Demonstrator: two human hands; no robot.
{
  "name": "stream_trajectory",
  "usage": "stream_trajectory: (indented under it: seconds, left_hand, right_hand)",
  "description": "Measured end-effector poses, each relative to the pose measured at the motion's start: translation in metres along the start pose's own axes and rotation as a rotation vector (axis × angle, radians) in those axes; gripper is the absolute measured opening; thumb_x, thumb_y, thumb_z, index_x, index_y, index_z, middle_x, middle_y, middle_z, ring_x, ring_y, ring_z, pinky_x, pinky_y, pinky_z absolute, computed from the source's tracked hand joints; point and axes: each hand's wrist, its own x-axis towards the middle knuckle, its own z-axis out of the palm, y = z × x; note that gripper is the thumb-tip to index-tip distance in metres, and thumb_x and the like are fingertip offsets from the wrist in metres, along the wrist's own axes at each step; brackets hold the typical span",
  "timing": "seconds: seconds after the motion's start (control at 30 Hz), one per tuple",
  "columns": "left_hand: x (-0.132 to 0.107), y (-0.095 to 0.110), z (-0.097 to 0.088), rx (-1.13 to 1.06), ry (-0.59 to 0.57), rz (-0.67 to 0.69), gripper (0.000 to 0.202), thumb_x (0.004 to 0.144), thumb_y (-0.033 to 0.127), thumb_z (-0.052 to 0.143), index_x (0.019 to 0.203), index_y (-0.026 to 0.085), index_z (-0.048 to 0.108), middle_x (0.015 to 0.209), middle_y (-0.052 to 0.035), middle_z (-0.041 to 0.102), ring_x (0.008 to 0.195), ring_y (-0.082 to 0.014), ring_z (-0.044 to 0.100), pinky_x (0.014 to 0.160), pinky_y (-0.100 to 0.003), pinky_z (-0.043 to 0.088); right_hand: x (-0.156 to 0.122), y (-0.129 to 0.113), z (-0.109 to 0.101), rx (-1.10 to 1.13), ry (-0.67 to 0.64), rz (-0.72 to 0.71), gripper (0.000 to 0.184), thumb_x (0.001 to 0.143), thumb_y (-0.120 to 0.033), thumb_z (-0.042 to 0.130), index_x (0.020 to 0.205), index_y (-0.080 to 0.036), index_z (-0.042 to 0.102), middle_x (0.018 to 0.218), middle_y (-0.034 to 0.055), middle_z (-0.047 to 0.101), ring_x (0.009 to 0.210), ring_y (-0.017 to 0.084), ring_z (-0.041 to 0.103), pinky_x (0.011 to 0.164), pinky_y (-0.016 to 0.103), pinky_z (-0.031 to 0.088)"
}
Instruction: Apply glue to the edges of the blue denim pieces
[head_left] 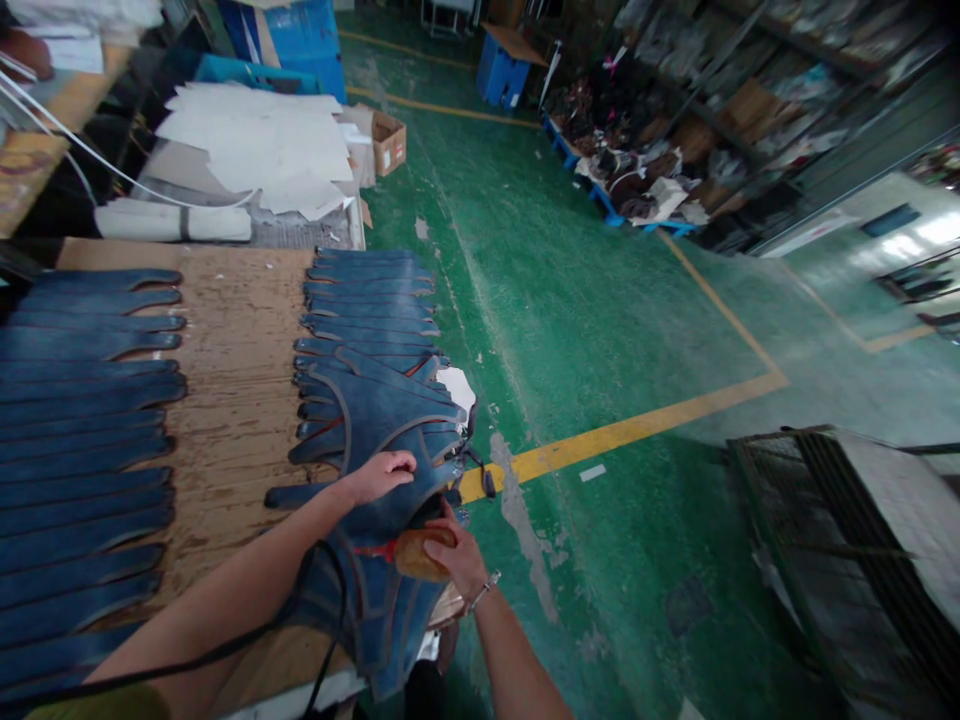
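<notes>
My left hand [382, 474] rests with curled fingers on a stack of blue leather pieces [382, 420] at the right edge of a wooden worktable [240, 400], pressing the top piece down. My right hand [450, 553] is closed round a brown wooden-backed brush [420, 555] held against the blue leather near the table's corner. More blue pieces [371, 295] lie overlapped in a row behind the stack. A second row of long blue strips [82, 440] covers the table's left side.
White paper sheets [262, 140] and a cardboard box [388, 140] lie beyond the table. Green floor with yellow lines [622, 432] spreads right. A wire cage trolley [840, 560] stands at the lower right; shelves and heaps of material [645, 170] line the far side.
</notes>
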Motion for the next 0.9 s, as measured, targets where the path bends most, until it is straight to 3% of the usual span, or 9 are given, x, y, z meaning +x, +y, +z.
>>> stream_trajectory:
  seconds: [0.13, 0.23, 0.4, 0.5, 0.6, 0.7, 0.8, 0.9]
  left_hand:
    - [0.006, -0.006, 0.004, 0.052, -0.005, -0.031, 0.011, 0.074, 0.024, 0.053, 0.076, 0.018, 0.062, 0.069, 0.0021, 0.062, 0.067, -0.0141, 0.055, 0.069, -0.022, 0.04]
    - [0.011, -0.008, 0.012, 0.11, 0.016, -0.069, 0.009, 0.074, 0.021, 0.056, 0.074, 0.019, 0.065, 0.068, 0.0009, 0.065, 0.066, -0.0152, 0.058, 0.069, -0.023, 0.04]
    - [0.006, -0.002, 0.025, 0.169, 0.133, -0.146, 0.007, 0.073, 0.016, 0.062, 0.073, 0.018, 0.068, 0.076, -0.0044, 0.07, 0.075, -0.0192, 0.063, 0.075, -0.027, 0.043]
    - [0.001, 0.007, 0.022, 0.165, 0.238, -0.185, 0.004, 0.067, 0.019, 0.072, 0.07, 0.019, 0.069, 0.079, -0.0045, 0.07, 0.08, -0.02, 0.065, 0.077, -0.027, 0.046]
    - [0.006, 0.012, 0.0, 0.14, 0.444, -0.271, 0.01, 0.076, 0.027, 0.068, 0.081, 0.02, 0.071, 0.091, -0.0056, 0.07, 0.09, -0.0189, 0.064, 0.086, -0.026, 0.045]
    - [0.021, 0.007, -0.041, 0.082, 0.711, -0.46, 0.026, 0.087, 0.03, 0.054, 0.105, 0.015, 0.066, 0.107, -0.0108, 0.067, 0.095, -0.0183, 0.064, 0.089, -0.027, 0.045]
    - [0.034, -0.008, -0.082, 0.001, 0.938, -0.688, 0.045, 0.086, 0.035, 0.057, 0.122, 0.008, 0.054, 0.119, -0.0206, 0.06, 0.11, -0.0265, 0.059, 0.094, -0.037, 0.043]
    - [0.038, -0.024, -0.105, -0.123, 1.04, -0.816, 0.048, 0.084, 0.037, 0.061, 0.12, 0.006, 0.053, 0.118, -0.0226, 0.06, 0.113, -0.032, 0.057, 0.094, -0.046, 0.044]
  right_hand:
    - [0.0, -0.001, 0.002, 0.078, 0.027, 0.04, 0.039, 0.051, -0.05, 0.081, 0.081, -0.025, 0.074, 0.134, 0.0086, 0.058, 0.126, 0.034, 0.049, 0.104, 0.046, 0.038]
    - [-0.003, 0.001, 0.002, 0.139, 0.042, 0.058, 0.04, 0.049, -0.05, 0.082, 0.079, -0.025, 0.074, 0.134, 0.0074, 0.058, 0.123, 0.034, 0.052, 0.102, 0.045, 0.04]
    - [-0.02, 0.002, -0.003, 0.282, 0.069, 0.085, 0.046, 0.052, -0.053, 0.082, 0.084, -0.021, 0.073, 0.131, 0.0117, 0.061, 0.114, 0.032, 0.059, 0.09, 0.041, 0.05]
    - [-0.032, -0.005, -0.011, 0.395, 0.049, 0.1, 0.046, 0.058, -0.055, 0.078, 0.09, -0.022, 0.071, 0.124, 0.0112, 0.066, 0.099, 0.029, 0.067, 0.08, 0.041, 0.055]
    - [-0.042, -0.012, -0.024, 0.629, -0.001, 0.137, 0.04, 0.061, -0.045, 0.081, 0.093, -0.024, 0.071, 0.112, 0.01, 0.071, 0.099, 0.029, 0.068, 0.085, 0.042, 0.054]
    - [-0.051, -0.015, -0.036, 0.691, -0.003, 0.111, 0.045, 0.058, -0.045, 0.083, 0.096, -0.024, 0.072, 0.115, 0.01, 0.07, 0.102, 0.03, 0.067, 0.084, 0.041, 0.054]
    - [-0.06, -0.016, -0.039, 0.688, 0.041, 0.093, 0.051, 0.054, -0.049, 0.084, 0.097, -0.025, 0.072, 0.111, 0.01, 0.072, 0.098, 0.031, 0.068, 0.082, 0.041, 0.056]
    - [-0.067, -0.015, -0.035, 0.656, 0.066, 0.079, 0.046, 0.053, -0.052, 0.082, 0.09, -0.026, 0.073, 0.106, 0.0097, 0.074, 0.095, 0.033, 0.069, 0.079, 0.044, 0.057]
